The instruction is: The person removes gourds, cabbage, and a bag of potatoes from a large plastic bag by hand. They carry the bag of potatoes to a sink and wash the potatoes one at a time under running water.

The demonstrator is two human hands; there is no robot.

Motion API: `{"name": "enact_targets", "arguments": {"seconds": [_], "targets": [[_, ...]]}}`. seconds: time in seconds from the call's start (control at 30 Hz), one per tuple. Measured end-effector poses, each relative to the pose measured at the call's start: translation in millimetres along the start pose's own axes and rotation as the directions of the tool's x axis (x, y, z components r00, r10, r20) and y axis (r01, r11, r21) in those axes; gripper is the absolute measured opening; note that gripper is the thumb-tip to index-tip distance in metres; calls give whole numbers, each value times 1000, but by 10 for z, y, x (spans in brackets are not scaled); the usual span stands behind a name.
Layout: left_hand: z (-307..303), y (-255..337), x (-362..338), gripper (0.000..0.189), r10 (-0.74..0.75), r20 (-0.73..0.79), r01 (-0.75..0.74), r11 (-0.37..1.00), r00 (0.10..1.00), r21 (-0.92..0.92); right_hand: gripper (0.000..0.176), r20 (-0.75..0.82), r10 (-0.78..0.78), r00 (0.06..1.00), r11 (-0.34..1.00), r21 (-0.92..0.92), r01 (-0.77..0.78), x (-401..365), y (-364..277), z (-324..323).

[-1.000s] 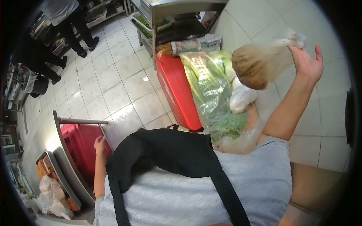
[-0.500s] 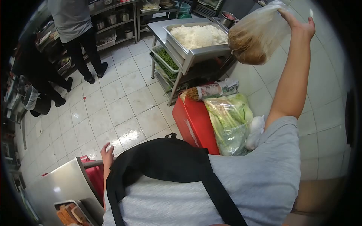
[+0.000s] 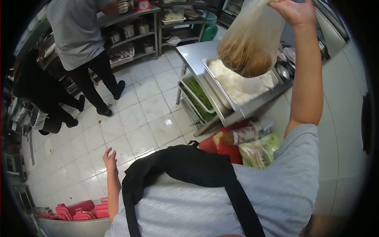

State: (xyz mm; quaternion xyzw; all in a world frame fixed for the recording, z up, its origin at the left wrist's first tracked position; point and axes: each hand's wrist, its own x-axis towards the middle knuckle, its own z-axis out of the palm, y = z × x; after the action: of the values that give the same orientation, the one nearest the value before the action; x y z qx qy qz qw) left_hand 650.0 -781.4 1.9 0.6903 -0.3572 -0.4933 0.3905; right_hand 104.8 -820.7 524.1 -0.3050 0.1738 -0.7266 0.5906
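Observation:
My right hand (image 3: 295,12) is raised at the upper right, closed on the gathered top of a clear plastic bag (image 3: 260,27). Something brown, perhaps noodles or food in liquid, fills the bottom of the bag; its exact kind is not clear. In this view the bag overlaps a metal tray of white rice (image 3: 244,87) on a steel table (image 3: 193,51). Low on the left, my left hand (image 3: 111,158) hangs over the tiled floor with its fingers apart, holding nothing.
Below the steel table is a basket of green beans (image 3: 198,93). A red box (image 3: 217,147) and bagged green vegetables (image 3: 258,150) lie before me. Two people stand at the left counter, near a bin (image 3: 49,122). Pink containers (image 3: 83,211) are at lower left.
My view has shifted forward and turned. The bag in my right hand has moved left, from beside the rice tray to in front of it. The steel table now appears nearer.

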Motion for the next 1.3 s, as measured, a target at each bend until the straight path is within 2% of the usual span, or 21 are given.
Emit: {"name": "enact_targets", "arguments": {"seconds": [0.03, 0.13, 0.17, 0.27, 0.4, 0.5, 0.6, 0.63, 0.73, 0.8, 0.87, 0.93, 1.03, 1.13, 1.23, 1.3], "targets": [[-17, -11, 141, 42, -34, -29, 35, 999, 999, 24, 73, 106, 107, 989, 979, -185, -86, 338, -6, -259], [-76, 93, 413, 40, -161, -104, 165, 986, 981, 33, 56, 156, 366, 917, 913, -253, -321, 1295, 292, -575], [-50, 128, 477, 39, -209, -124, 213, 977, 970, 17, 40, -23, 190, 981, 922, -339, -187, 1500, 471, -638], [-38, 232, 877, 39, -227, -159, 227, 974, 961, -16, 31, -57, 179, 982, 868, -462, -185, 2614, 604, -1333], [185, 758, 1721, 38, -179, 0, 179, 981, 984, -72, 18, -84, 268, 960, 754, -602, -263, 3778, 908, -1988], [546, 1401, 2487, 38, -54, 81, 59, 997, 995, -57, 7, -152, 323, 934, 670, -660, -339, 4537, 1129, -2380], [947, 2169, 3256, 35, 95, 197, -88, 995, 976, -43, 12, -102, 334, 937, 632, -714, -303, 5147, 1401, -2666], [1097, 2413, 3487, 35, 132, 227, -132, 991, 965, -17, 10, -142, 126, 982, 662, -725, -190, 5194, 1620, -2625], [1592, 3197, 4135, 34, 264, 330, -275, 961, 906, -16, 14, -210, 60, 976, 706, -682, -190, 5709, 1705, -3017], [1906, 3557, 4550, 35, 257, 380, -258, 965, 889, -51, 14, -194, 85, 977, 720, -666, -195, 5944, 1655, -3281], [2157, 3789, 4914, 35, 315, 411, -333, 942, 855, -28, 13, -185, 117, 976, 743, -636, -210, 6179, 1575, -3563], [2334, 3891, 5254, 38, 276, 414, -309, 951, 867, 13, 13, -195, 158, 968, 776, -581, -244, 6400, 1481, -3880], [2545, 3843, 5728, 41, 116, 299, -138, 989, 947, 55, 14, -189, 117, 975, 809, -551, -204, 6692, 1465, -4339], [2757, 3971, 6013, 38, 35, 220, -39, 999, 975, 15, 15, -324, 162, 932, 778, -539, -323, 6919, 1439, -4550], [3068, 4162, 6476, 28, -24, 160, 15, 998, 987, 57, 14, -497, 148, 855, 699, -559, -446, 7208, 1344, -4860], [3426, 4337, 6899, 21, -25, 292, -8, 994, 956, 109, 11, -604, 91, 791, 664, -555, -501, 7285, 1418, -4970]]}}
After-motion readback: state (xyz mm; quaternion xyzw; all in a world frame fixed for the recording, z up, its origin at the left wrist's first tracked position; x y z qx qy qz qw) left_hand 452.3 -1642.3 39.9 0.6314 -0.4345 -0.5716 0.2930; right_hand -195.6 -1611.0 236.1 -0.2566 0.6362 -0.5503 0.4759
